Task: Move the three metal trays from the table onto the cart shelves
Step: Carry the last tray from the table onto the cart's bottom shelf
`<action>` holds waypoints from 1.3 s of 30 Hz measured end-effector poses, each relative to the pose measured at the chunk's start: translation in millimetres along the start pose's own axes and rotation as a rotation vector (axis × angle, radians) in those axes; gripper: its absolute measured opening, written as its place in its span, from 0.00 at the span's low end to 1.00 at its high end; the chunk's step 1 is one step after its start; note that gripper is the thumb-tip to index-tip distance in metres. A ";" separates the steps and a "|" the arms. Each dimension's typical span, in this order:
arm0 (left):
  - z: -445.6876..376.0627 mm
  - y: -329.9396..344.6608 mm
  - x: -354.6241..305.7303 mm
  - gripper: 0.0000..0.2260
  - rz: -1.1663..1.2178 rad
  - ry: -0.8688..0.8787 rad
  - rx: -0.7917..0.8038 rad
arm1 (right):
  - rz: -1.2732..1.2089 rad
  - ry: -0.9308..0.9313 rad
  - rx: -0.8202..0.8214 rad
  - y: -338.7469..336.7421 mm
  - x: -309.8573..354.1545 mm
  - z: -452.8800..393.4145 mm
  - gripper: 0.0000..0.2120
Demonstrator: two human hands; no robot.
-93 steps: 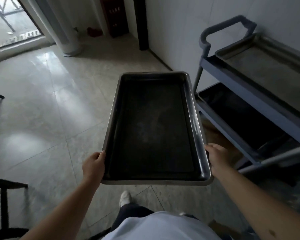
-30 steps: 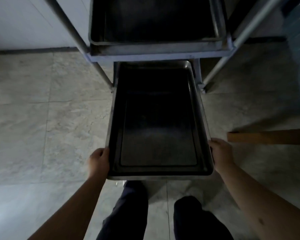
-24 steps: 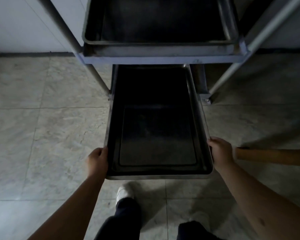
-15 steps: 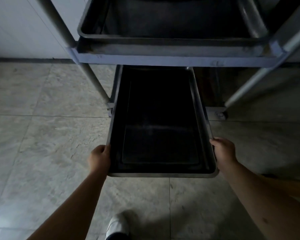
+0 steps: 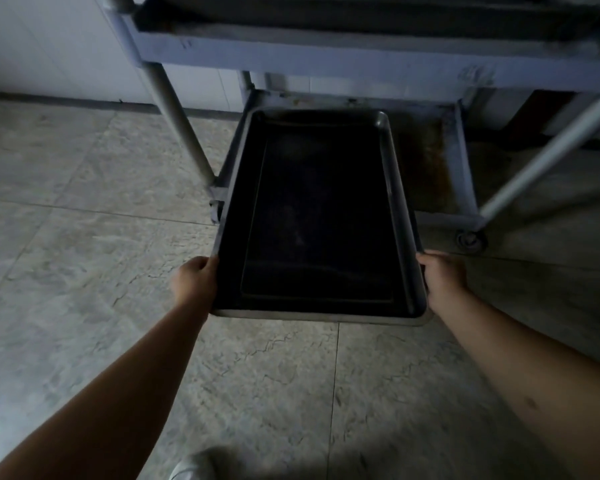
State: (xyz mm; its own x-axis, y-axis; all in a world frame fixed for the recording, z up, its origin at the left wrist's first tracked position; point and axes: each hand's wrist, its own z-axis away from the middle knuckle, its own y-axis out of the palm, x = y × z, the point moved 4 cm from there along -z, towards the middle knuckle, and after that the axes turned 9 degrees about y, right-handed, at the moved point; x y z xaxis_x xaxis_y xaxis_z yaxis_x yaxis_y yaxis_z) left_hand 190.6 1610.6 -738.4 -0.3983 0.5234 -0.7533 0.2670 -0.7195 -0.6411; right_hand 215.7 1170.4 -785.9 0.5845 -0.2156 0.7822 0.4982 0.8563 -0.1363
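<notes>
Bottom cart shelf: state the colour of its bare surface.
Grey-blue bottom shelf with a rusty brown stain, seen in the head view.

Pretty dim in here: grey marbled tile floor (image 5: 84, 271) (thin grout lines), pale wall (image 5: 49, 46) behind with a dark baseboard (image 5: 66, 102).

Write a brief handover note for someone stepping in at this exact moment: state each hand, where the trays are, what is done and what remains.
Left hand grips the left rim of the metal tray; right hand grips its right rim.
The tray's far end is over the cart's bottom shelf, toward its left side; the near end overhangs the floor.
The shelf above seems to carry another tray, only partly in view.
Done: this tray is partly inserted.
Left: push it fully in, lower it, release. A third tray is not in view; check it.
</notes>
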 end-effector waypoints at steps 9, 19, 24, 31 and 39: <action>-15.3 17.0 7.9 0.15 0.085 -0.049 -0.010 | 0.102 -0.013 0.050 9.2 10.1 -27.8 0.13; 10.5 35.8 -18.9 0.09 0.404 -0.266 0.261 | 0.571 -0.064 -0.170 -41.5 -17.1 5.8 0.29; 24.8 44.0 -44.0 0.08 0.177 -0.245 0.333 | 0.121 0.155 -0.148 -20.8 -30.1 23.2 0.28; 35.9 48.1 -54.5 0.08 0.282 -0.389 0.597 | -0.180 0.291 -0.066 -28.7 -6.0 -14.3 0.24; -44.2 92.5 -66.0 0.05 0.522 -0.209 0.447 | -0.207 0.218 -0.080 -36.0 8.9 -63.6 0.18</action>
State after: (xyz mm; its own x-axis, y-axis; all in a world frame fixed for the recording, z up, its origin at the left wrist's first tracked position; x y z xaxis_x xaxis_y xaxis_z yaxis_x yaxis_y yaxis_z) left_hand 280.3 1529.7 -754.5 -0.4882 -0.0066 -0.8727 0.1014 -0.9936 -0.0493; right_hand 243.7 1107.8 -812.7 0.5846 -0.4842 0.6510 0.6647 0.7459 -0.0421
